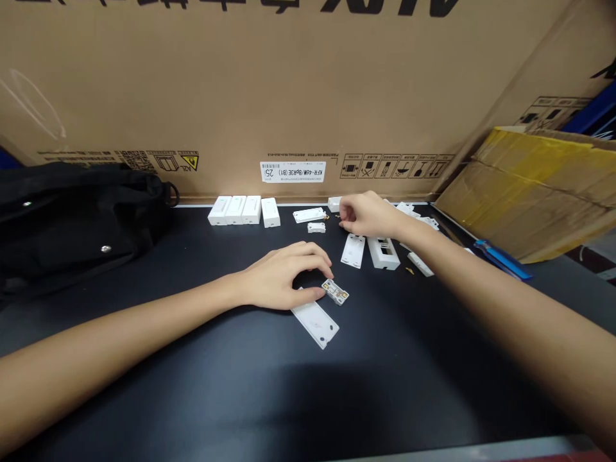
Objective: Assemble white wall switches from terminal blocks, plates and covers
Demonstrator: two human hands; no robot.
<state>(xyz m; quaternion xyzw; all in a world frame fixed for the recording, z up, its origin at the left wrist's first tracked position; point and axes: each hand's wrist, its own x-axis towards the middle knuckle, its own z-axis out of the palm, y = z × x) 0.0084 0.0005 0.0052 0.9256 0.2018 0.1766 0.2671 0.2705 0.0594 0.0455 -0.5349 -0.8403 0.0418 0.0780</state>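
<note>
Black tabletop (216, 378) stretches under our left hand (283, 276), which pinches a small white part (335, 292) at its fingertips. Whether our curled right hand (368, 215) grips anything, we cannot tell. Beyond both stands a carton (231, 96); leftward, a bag (81, 224).

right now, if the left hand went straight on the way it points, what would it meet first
Most likely the small white piece with brass-coloured bits, right in front of the left hand; this one view leaves unclear whether they already touch.
</note>
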